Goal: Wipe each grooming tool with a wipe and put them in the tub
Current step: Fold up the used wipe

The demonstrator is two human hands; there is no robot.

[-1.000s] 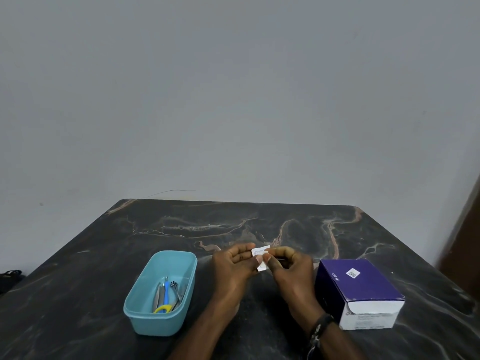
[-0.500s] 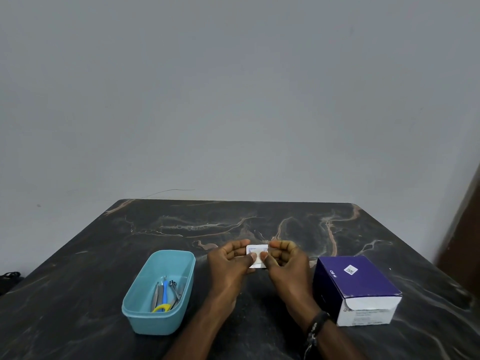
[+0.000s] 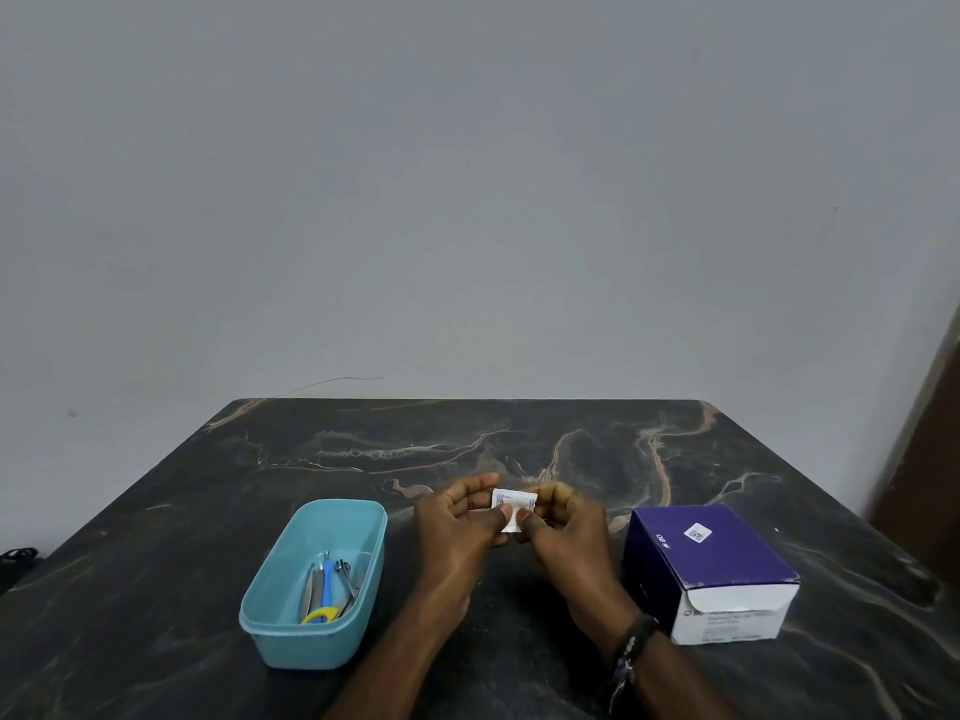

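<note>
A small white wipe packet is held above the dark marble table between both hands. My left hand pinches its left edge with thumb and fingers. My right hand pinches its right edge the same way. To the left stands a light blue tub with several grooming tools inside: metal pieces, a blue-handled one and a yellow loop.
A purple and white box lies on the table to the right of my hands. The table ends at a grey wall behind. A brown door edge shows at far right.
The packet has turned from tilted to flatter between my fingers and both hands have shifted slightly. The tub and box have not moved.
</note>
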